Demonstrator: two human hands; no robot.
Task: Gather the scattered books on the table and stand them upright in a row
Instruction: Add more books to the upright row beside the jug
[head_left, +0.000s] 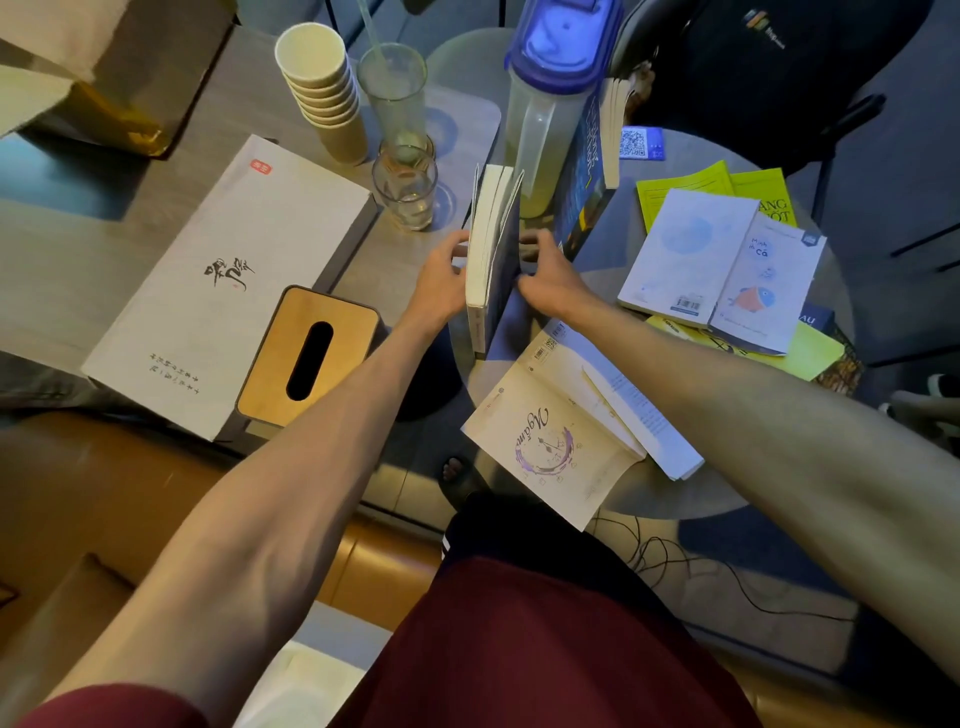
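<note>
Nearest on my screen, a cream book (550, 441) lies open and face down at the near rim of the round table (639, 499), one corner hanging past the edge. Just beyond it, both hands hold a pale book (485, 270) standing upright on the tabletop, its pages slightly fanned at the top. The left hand (441, 278) presses the left cover with fingers curled against it. The right hand (545, 283) clasps the dark right cover, fingers bent round it. Off to the left, on the adjoining wooden table, a tissue box (311, 353) sits at the near corner of a large white flat box (234, 249). Off to the right, a white book (727, 270) with a fish on its cover lies open and face down on top of yellow books (696, 189). Behind the hands, a blue book (584, 197) stands tilted against a clear jug (545, 119) with a blue lid. Farther left stand two glasses (405, 189) and a stack of paper cups (324, 93).
</note>
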